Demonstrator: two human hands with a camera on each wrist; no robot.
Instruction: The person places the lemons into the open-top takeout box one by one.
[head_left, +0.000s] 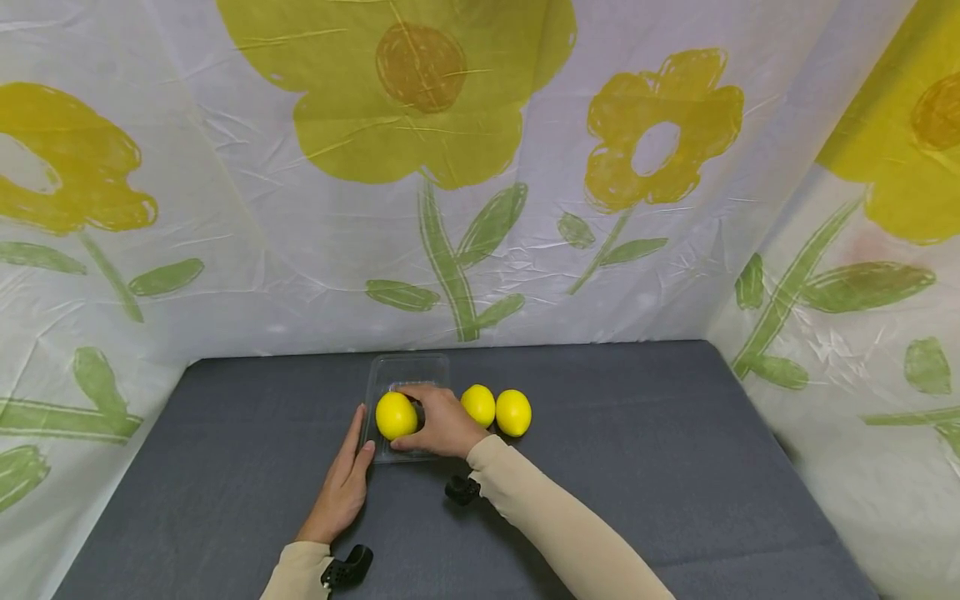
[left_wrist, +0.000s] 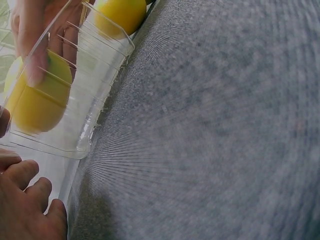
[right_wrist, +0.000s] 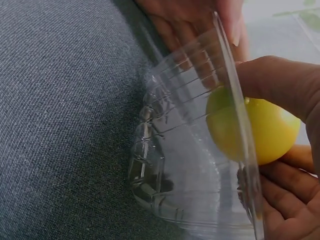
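Left fingers (head_left: 351,435) extended, right fingers (head_left: 422,392) curled

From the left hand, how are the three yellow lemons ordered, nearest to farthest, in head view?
1. Gripped lemon: leftmost, in the right hand.
2. Middle lemon: right of the clear tray.
3. Rightmost lemon: beside the middle one, farther right.

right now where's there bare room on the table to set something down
Most room: the dark table right of the two loose lemons, out to its right edge. Also free: left of the clear tray and left hand. Crowded: the tray, where the right hand grips a third lemon beside the pair.
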